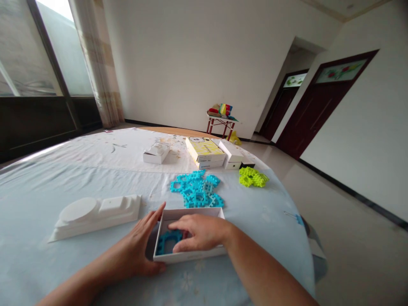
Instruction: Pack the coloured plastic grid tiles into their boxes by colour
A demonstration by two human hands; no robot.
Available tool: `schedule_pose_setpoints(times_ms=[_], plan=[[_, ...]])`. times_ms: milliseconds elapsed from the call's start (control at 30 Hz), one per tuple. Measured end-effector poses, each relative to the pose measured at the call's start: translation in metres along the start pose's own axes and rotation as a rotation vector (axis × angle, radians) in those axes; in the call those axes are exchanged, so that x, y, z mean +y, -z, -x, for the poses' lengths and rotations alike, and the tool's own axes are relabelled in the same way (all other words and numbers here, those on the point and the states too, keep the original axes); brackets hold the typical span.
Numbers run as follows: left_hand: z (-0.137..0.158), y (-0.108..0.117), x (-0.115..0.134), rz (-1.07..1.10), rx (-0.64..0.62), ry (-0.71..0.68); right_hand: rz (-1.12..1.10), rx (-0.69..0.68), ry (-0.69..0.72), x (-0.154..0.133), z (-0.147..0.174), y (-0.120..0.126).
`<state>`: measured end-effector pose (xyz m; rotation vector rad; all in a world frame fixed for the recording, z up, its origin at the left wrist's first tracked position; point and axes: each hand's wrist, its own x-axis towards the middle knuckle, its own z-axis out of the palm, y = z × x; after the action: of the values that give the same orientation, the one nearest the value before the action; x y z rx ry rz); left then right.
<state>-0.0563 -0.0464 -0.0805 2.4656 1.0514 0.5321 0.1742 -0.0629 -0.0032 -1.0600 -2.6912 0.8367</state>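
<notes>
A shallow white box (pixel 191 256) lies open near the table's front edge. My left hand (pixel 143 242) braces its left end, thumb at the near corner and fingers stretched toward the far one. My right hand (pixel 200 231) reaches inside, its index finger and thumb around the right part of a blue interlocking plastic piece (pixel 165 244); some fingertips are hidden. Just behind the box lies a pile of similar blue pieces (pixel 194 189). To the left rests a white moulded tray insert (pixel 105 212), its raised round and rectangular forms facing up.
Light-green pieces (pixel 253 177) lie to the right. Farther back are a yellow-and-white carton (pixel 205 151), a white box (pixel 230 155) and a smaller white box (pixel 156 153). A patterned cloth (pixel 255 255) covers the round table. A small stand (pixel 221 119) holds colourful items by the wall.
</notes>
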Motion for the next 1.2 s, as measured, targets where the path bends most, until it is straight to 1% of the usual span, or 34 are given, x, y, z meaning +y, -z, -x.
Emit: schedule_pose_setpoints(times_ms=[67,100,133,200,267,300,333,367,433,533,633,767,933,1067,1200], plan=[[0.0,0.0,-0.002,-0.003,-0.007,0.006,-0.05,0.04,-0.027,-0.001,0.004,0.005],[0.0,0.0,-0.003,-0.002,-0.011,0.015,-0.084,0.087,-0.048,0.001,0.007,0.009],[0.0,0.0,-0.004,-0.002,-0.01,0.027,-0.122,0.163,-0.074,0.005,0.011,0.014],[0.0,-0.001,-0.006,-0.003,-0.001,0.051,-0.188,0.387,-0.145,0.021,0.019,0.028],[0.0,-0.002,-0.007,-0.004,0.009,0.067,-0.188,0.626,-0.237,0.047,0.025,0.04],[0.0,-0.002,-0.008,-0.004,0.009,0.073,-0.15,0.711,-0.296,0.063,0.028,0.046],[0.0,-0.003,-0.01,-0.006,0.002,0.076,-0.094,0.756,-0.365,0.079,0.029,0.05],[0.0,-0.003,-0.011,-0.008,-0.007,0.076,-0.017,0.764,-0.441,0.096,0.03,0.053],[0.0,-0.003,-0.014,-0.012,-0.026,0.061,0.127,0.664,-0.526,0.125,0.03,0.055],[0.001,-0.002,-0.019,-0.001,-0.035,0.027,0.168,0.582,-0.532,0.154,0.026,0.053],[0.002,0.0,-0.021,0.013,-0.044,0.025,0.175,0.535,-0.496,0.17,0.017,0.051],[0.003,0.001,-0.018,0.027,-0.068,0.042,0.189,0.507,-0.473,0.182,0.007,0.05],[0.003,0.001,-0.018,0.073,-0.092,0.037,0.245,0.539,-0.48,0.185,0.002,0.045],[0.005,0.011,-0.015,0.112,-0.137,0.049,0.302,0.58,-0.491,0.181,0.003,0.041],[0.005,0.02,-0.009,0.151,-0.15,0.018,0.337,0.65,-0.55,0.183,0.006,0.04]])
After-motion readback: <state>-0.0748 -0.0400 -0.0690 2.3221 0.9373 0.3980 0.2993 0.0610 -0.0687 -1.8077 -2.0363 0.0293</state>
